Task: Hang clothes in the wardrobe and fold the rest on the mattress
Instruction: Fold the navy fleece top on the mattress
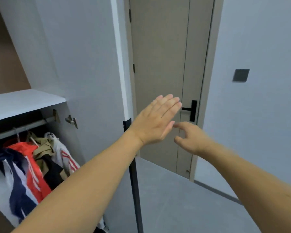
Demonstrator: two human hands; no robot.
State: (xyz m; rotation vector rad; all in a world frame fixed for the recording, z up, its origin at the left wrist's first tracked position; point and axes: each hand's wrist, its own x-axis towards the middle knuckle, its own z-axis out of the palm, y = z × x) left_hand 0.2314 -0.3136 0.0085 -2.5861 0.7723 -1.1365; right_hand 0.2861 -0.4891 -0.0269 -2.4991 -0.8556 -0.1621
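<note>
Both hands are empty. The left hand (155, 121) is spread flat, fingers together and extended, its back toward the camera; the right hand (191, 137) hangs just beside it, loosely curled with finger and thumb part-way apart, gripping nothing. They nearly touch at the fingertips, held out in front of the closed room door (165, 64) and near its black handle (191, 110), though neither touches it.

Just left of the left wrist stands the open wardrobe door (84, 64), its dark edge strip (133, 174) running down past the forearm. Further left, inside the wardrobe, several clothes (34, 163) already hang from the rail (22, 127) — navy, red, khaki, black and white with red stripes — bunched close under the shelf (23, 101).

The hanging step looks well along, perhaps done. No loose garment and no mattress show here, so how much is left to fold cannot be told. With hands free, the next move is probably either swinging the wardrobe door shut — which calls for reaching back to that edge — or turning away to find the remaining garments
</note>
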